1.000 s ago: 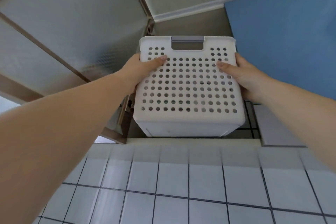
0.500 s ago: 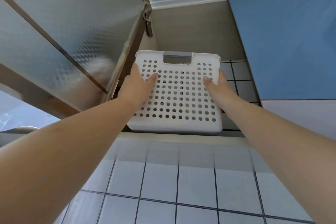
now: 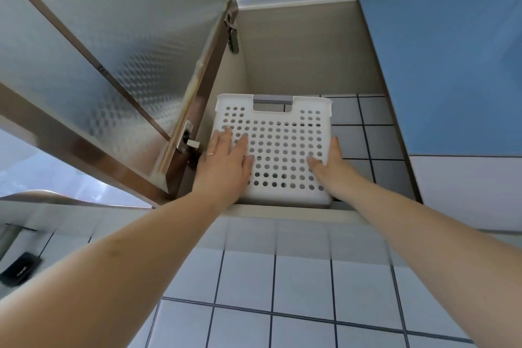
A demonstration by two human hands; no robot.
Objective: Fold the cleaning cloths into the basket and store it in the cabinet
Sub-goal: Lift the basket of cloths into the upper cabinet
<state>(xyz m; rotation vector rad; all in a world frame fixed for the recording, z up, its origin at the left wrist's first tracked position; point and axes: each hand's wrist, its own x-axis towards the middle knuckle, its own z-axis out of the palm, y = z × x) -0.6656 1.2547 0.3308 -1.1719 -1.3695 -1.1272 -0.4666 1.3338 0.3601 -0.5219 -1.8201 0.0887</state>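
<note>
Now the basket (image 3: 278, 150) sits deeper, left hand (image 3: 226, 159) flattened against it

A home kitchen or utility room, seen from below: white square wall tiles with dark grout (image 3: 302, 280) ran up to an open wall cabinet (image 3: 305, 45), its frosted-glass, metal-framed door (image 3: 93, 45) swung left, beside a blue cabinet front (image 3: 452, 73).

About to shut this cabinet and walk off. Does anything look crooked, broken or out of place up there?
Nothing stands out. The basket sits level inside the cabinet, pushed to its left side, with the left hand flat on its front and the right hand at its right edge. The door is open; whether the cloths are inside the basket cannot be seen.
</note>
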